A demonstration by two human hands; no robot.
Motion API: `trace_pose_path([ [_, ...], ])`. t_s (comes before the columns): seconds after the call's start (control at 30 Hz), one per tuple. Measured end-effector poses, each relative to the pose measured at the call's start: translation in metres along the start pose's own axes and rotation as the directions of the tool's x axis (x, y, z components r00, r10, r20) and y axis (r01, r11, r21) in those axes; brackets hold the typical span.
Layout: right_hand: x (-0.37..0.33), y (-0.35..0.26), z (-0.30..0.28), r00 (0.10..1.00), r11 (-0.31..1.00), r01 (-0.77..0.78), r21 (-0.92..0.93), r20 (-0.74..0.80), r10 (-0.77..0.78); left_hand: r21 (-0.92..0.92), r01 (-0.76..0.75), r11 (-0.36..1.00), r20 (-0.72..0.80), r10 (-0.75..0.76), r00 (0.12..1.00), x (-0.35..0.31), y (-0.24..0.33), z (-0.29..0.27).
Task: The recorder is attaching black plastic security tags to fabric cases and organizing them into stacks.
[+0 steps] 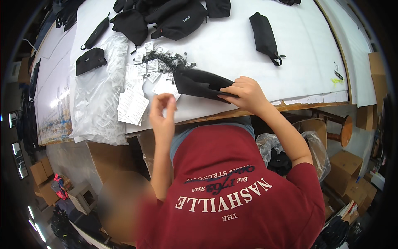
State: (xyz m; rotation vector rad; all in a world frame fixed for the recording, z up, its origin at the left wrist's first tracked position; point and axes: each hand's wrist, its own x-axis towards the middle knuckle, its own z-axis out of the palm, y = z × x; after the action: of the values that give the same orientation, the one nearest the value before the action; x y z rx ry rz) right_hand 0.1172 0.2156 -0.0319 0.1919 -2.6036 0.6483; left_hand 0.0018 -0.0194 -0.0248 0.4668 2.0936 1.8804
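Note:
My right hand (247, 94) pinches the right end of a black zip pouch (195, 82), thumb and fingers on its edge. The pouch lies tilted near the table's front edge, its mouth partly spread. To its left, my left hand (163, 108) is raised above the table edge with the fingers bent and the thumb apart, holding nothing that I can see. Behind it lie a tangle of black tag cords (166, 61) with small white tags (153, 65) and a stack of printed white cards (132, 107).
A clear plastic bag (97, 108) filled with white tags lies at left, a small black pouch (90, 61) on it. Several black pouches (178, 20) are heaped at the far side; another pouch (265, 37) lies at right. A wooden stool (346, 130) and cardboard boxes (346, 170) stand below.

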Motion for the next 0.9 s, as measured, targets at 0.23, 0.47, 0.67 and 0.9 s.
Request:
trace_pose_path([
  [0.23,0.031,-0.047,-0.015,0.990,0.971,-0.025,0.237,-0.131,0.057,-0.714,0.346,0.608,0.334,-0.138,0.933,-0.015,-0.029,0.030],
  [0.47,0.040,-0.057,0.000,0.967,0.990,-0.123,0.065,-0.217,0.134,-0.827,0.374,0.420,0.260,-0.304,0.916,0.006,-0.005,0.038],
  [0.67,0.038,-0.058,-0.005,0.951,0.980,-0.182,0.083,-0.238,0.197,-0.827,0.363,0.429,0.257,-0.286,0.923,0.004,0.004,0.041],
  [0.9,0.036,-0.049,0.006,0.926,0.939,-0.234,0.250,-0.238,0.294,-0.837,0.402,0.372,0.250,-0.394,0.884,0.006,0.012,0.044],
])
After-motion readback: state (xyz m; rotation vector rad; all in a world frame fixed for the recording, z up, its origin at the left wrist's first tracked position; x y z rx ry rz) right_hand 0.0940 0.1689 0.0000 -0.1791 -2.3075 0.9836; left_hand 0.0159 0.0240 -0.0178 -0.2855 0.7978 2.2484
